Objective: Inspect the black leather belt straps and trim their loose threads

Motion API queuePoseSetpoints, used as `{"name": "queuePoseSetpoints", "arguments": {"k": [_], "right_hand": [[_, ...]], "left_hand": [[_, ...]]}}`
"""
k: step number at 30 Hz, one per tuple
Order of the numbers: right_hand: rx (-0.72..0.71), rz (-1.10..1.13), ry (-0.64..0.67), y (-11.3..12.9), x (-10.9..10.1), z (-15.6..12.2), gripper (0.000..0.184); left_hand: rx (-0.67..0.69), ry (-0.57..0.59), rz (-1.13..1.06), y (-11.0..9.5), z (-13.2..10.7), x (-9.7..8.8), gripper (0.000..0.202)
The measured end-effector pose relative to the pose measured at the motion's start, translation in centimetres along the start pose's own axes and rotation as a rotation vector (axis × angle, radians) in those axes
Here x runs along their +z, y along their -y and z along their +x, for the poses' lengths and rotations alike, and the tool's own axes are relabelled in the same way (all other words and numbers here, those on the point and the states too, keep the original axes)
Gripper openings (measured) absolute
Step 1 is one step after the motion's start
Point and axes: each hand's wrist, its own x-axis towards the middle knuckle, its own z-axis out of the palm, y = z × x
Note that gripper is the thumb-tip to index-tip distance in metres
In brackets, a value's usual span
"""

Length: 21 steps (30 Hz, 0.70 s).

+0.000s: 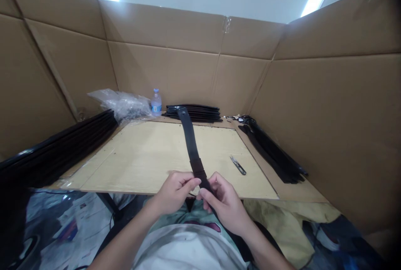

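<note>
A long black strap [189,136] runs from above the board down past the table's near edge to my lap. Its far end is smooth and leather-like with a small round hole or stud; a dark brown band of fabric crosses it lower down. My left hand [177,190] pinches the strap's left edge just below that band, thumb on top. On the other side, my right hand [222,199] grips the strap slightly nearer to me, with its fingers curled round it. To the right on the board lie small thread snips [238,165], touched by neither hand.
Black straps are stacked at the back [200,113], along the left [59,145] and along the right [272,149]. Crumpled clear plastic [128,105] and a water bottle [156,103] stand at the back left. Cardboard walls [175,65] enclose the pale board [140,149].
</note>
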Motion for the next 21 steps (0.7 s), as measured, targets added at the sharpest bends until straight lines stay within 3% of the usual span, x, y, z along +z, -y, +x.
{"name": "queuePoseSetpoints", "arguments": {"k": [5, 10, 12, 16, 21], "right_hand": [[-0.033, 0.059, 0.006, 0.3, -0.3, 0.4, 0.018], [0.003, 0.131, -0.049, -0.5, -0.3, 0.8, 0.030], [0.023, 0.109, -0.060, -0.6, -0.1, 0.8, 0.036], [0.001, 0.049, -0.122, -0.9, 0.5, 0.6, 0.027], [-0.067, -0.099, -0.228, -1.4, 0.9, 0.1, 0.026]], "left_hand": [[-0.015, -0.100, 0.031, 0.6, 0.3, 0.0, 0.037], [-0.010, -0.013, -0.088, 0.3, 0.4, 0.5, 0.028], [-0.012, -0.009, -0.121, 0.1, 0.3, 0.8, 0.028], [-0.037, -0.085, -0.067, 0.4, 0.2, 1.1, 0.033], [-0.053, -0.086, -0.082, 1.0, 0.3, 1.5, 0.034]]}}
